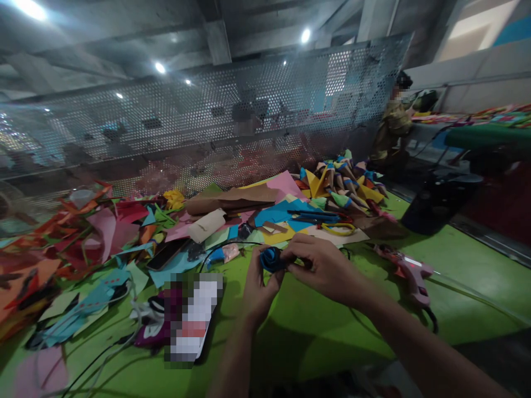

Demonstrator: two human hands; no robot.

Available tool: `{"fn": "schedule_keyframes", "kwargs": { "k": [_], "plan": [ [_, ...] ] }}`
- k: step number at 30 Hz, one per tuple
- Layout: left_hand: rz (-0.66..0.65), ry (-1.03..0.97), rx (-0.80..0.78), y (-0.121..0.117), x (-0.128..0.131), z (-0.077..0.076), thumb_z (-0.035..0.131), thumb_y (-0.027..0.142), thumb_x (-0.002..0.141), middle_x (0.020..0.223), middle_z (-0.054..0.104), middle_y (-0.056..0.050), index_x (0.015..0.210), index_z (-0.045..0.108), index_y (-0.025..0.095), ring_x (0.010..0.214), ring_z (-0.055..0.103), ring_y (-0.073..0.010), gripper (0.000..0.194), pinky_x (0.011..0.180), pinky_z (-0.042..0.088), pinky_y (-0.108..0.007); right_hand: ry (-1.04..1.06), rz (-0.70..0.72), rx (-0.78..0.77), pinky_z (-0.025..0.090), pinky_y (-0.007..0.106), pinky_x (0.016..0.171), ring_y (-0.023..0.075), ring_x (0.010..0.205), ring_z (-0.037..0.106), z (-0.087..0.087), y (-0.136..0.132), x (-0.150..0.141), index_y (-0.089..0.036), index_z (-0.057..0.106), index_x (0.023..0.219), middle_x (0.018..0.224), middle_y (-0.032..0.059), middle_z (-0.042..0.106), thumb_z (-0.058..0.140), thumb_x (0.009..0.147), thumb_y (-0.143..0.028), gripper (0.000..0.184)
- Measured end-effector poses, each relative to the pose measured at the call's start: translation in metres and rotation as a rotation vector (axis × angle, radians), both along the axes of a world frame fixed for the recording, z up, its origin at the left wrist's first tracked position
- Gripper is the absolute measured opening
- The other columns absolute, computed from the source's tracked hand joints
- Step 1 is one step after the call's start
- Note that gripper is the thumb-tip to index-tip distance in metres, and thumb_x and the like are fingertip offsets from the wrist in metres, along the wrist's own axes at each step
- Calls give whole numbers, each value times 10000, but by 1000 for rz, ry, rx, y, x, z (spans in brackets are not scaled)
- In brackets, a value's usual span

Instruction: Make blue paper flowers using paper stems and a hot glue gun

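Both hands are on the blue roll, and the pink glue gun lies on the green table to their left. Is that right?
Not quite: the pink glue gun lies to their right, as the head view shows. It is on the green table, and the left hand and right hand are both on the blue roll.

Ceiling lamps (pixel 306 36) glare; the view is dim, blurry.

I'm seeing a blue paper rose (pixel 270 258), rolled into a neat spiral, held up in the left hand (pixel 259 292), right hand (pixel 317 262) pinching its darker side.
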State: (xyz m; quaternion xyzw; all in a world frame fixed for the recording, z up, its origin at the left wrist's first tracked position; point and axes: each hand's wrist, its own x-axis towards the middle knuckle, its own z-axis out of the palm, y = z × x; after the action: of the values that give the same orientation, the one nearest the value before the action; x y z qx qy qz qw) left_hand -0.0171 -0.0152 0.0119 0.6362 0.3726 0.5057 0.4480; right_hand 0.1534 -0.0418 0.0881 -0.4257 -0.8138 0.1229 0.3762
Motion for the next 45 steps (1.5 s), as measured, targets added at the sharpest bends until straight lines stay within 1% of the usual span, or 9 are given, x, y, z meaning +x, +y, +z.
{"fn": "schedule_keyframes", "kwargs": {
  "k": [3, 8, 13, 18, 23, 29, 34, 40, 45],
  "plan": [
    [2, 3, -5, 0, 0, -1, 644, 381, 839, 1090, 590, -36, 1129, 553, 234, 1055, 551, -227, 337, 950, 428, -336, -13, 7, -22, 427, 229, 700, 149, 803, 618, 0, 0, 1, -168, 701, 885, 853, 27, 661, 639, 812, -55, 148],
    [-2, 27, -10, 1, -1, -4, 644, 330, 834, 1137, 578, -41, 1161, 542, 238, 1103, 537, -233, 355, 977, 422, -349, -44, -28, -3, 415, 238, 684, 148, 773, 609, -2, 2, 1, -159, 683, 830, 829, 23, 648, 624, 800, -26, 149],
    [13, 30, 1, 1, -1, -4, 638, 300, 836, 1140, 597, -51, 1175, 548, 231, 1104, 547, -244, 358, 984, 430, -369, -21, 32, -21, 424, 232, 699, 147, 804, 614, -2, 3, 3, -169, 703, 899, 860, 27, 652, 643, 854, -98, 103],
    [-5, 23, 5, 1, -2, -3, 640, 328, 829, 1123, 601, -54, 1155, 557, 227, 1077, 554, -247, 352, 969, 438, -374, -92, -4, 3, 396, 235, 677, 147, 770, 591, -1, 4, 2, -164, 668, 834, 827, 19, 632, 635, 815, -34, 135],
    [0, 17, -14, 1, -2, -4, 636, 348, 828, 1170, 586, -66, 1186, 541, 224, 1147, 525, -263, 391, 1021, 403, -392, -107, -25, 18, 390, 240, 679, 155, 785, 577, -4, 3, -2, -168, 614, 822, 832, 22, 604, 600, 825, -35, 133],
    [-5, 17, -32, 0, -1, -1, 650, 357, 812, 1143, 604, -62, 1158, 562, 219, 1107, 551, -260, 383, 984, 428, -373, -122, -65, 79, 387, 248, 671, 163, 781, 562, -9, 5, -3, -180, 593, 831, 835, 21, 583, 579, 814, -31, 151],
    [5, 29, -24, -1, 0, 2, 644, 351, 827, 1117, 604, -49, 1127, 567, 222, 1082, 557, -238, 335, 974, 428, -348, -112, -105, 103, 409, 252, 670, 167, 784, 588, -14, 3, -4, -183, 622, 870, 855, 32, 619, 571, 853, -50, 143],
    [12, 12, 6, 0, -1, 1, 627, 377, 857, 1135, 583, -55, 1181, 517, 225, 1083, 552, -232, 374, 960, 436, -345, -18, -128, 128, 456, 257, 714, 170, 819, 627, -23, -2, -8, -201, 649, 955, 908, 42, 665, 566, 879, -55, 185],
    [-5, 76, 80, 0, -1, 3, 606, 352, 868, 1058, 563, -38, 1123, 517, 226, 1008, 548, -214, 299, 919, 440, -336, 46, -203, 146, 466, 267, 707, 180, 810, 623, -26, -5, -10, -201, 623, 875, 881, 42, 664, 597, 827, -34, 176]
  ]
}}
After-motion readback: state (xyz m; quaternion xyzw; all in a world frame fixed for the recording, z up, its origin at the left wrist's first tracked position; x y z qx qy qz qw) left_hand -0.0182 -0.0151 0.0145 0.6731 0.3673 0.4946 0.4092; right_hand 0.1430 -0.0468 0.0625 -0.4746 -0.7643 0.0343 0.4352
